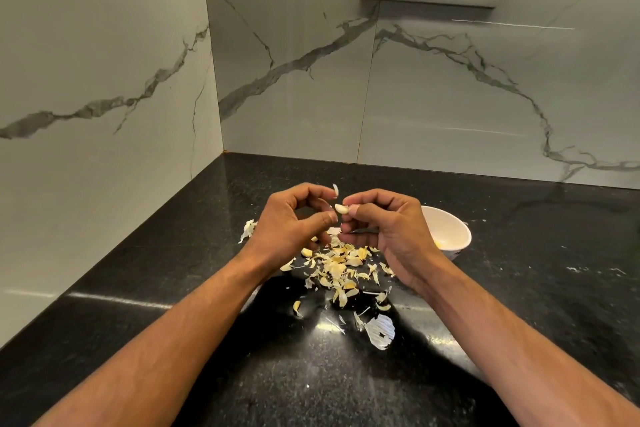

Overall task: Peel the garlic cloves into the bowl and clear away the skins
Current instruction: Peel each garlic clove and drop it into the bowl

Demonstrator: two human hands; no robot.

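Black counter (173, 288), both hands raised, right hand (384, 225) grip pinching garlic clove (341, 208), left hand (291, 222) grip pinching skin (335, 190)

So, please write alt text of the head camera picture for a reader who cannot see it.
Two bare hands peel garlic above a black counter: the right hand pinches a garlic clove and the left hand pinches a piece of skin. Loose skins lie scattered below, and a white bowl stands behind the right hand.
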